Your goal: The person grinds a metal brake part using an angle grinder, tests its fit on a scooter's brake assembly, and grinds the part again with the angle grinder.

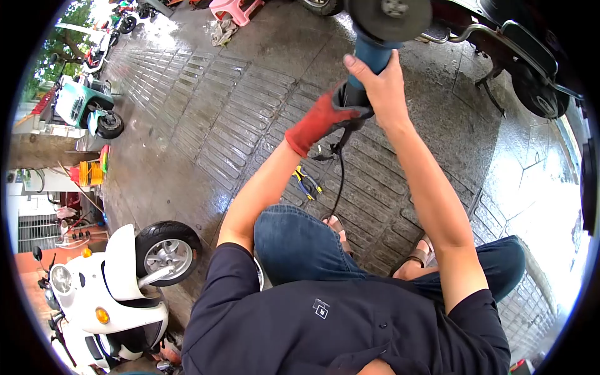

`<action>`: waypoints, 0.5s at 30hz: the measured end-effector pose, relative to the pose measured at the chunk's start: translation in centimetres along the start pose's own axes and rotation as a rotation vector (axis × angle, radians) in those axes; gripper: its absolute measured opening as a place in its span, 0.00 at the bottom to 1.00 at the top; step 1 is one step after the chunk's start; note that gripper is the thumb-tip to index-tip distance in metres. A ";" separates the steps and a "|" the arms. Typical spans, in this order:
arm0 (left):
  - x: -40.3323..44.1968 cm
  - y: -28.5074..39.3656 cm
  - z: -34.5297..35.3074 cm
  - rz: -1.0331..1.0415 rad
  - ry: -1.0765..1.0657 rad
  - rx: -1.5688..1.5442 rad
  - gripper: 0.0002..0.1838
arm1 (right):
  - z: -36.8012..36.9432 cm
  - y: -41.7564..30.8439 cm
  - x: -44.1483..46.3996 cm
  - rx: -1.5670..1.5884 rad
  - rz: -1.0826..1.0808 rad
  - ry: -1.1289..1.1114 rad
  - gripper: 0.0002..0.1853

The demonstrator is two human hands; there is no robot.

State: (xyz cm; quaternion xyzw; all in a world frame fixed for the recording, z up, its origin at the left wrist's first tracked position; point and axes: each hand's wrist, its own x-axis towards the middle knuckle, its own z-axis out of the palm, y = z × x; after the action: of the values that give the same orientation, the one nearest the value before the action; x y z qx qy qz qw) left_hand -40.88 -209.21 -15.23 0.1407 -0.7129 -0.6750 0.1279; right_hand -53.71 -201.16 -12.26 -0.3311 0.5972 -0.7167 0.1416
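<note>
Centrally above the grooved pavement (244, 119), angle grinder (373, 56) held in both hands, grey disc (389, 19) toward the top of the view. Left hand (331, 117), red-gloved, closed around the black rear of the housing, next to the black cord (342, 181); right hand (382, 90), bare, wrapped about the blue body just behind the disc. On the pavement, near one sandalled foot (338, 230), yellow-and-blue pliers (307, 185), apart from both hands. Farther off, crumpled cloth (222, 33) beside pink stool (236, 10). At left, white scooter (120, 250); at upper right, dark motorbike (531, 84), partly cropped.
</note>
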 end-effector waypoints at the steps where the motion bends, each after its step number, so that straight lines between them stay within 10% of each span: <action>1: 0.0 0.1 -0.1 0.045 0.030 0.037 0.28 | -0.1 0.2 0.1 0.166 0.056 -0.048 0.33; 4: 0.0 1.2 -1.1 0.165 0.041 0.122 0.29 | -1.4 0.0 0.8 0.605 0.217 -0.306 0.28; 10: -0.4 1.8 -0.4 -0.289 -0.435 -0.556 0.28 | -2.8 0.0 0.2 0.926 0.187 -0.589 0.39; 13: -0.7 1.6 1.5 0.166 0.105 0.344 0.26 | -2.6 1.3 0.1 0.848 0.330 -0.285 0.34; 15: -0.7 1.1 2.5 0.109 0.231 0.581 0.26 | -1.8 2.2 -0.3 0.591 0.402 0.064 0.27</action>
State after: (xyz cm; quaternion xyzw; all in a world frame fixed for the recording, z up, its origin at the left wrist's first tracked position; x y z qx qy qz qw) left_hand -41.19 -206.54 -14.28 0.2086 -0.8631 -0.4149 0.1985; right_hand -55.08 -200.16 -14.59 -0.1289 0.4215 -0.8263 0.3506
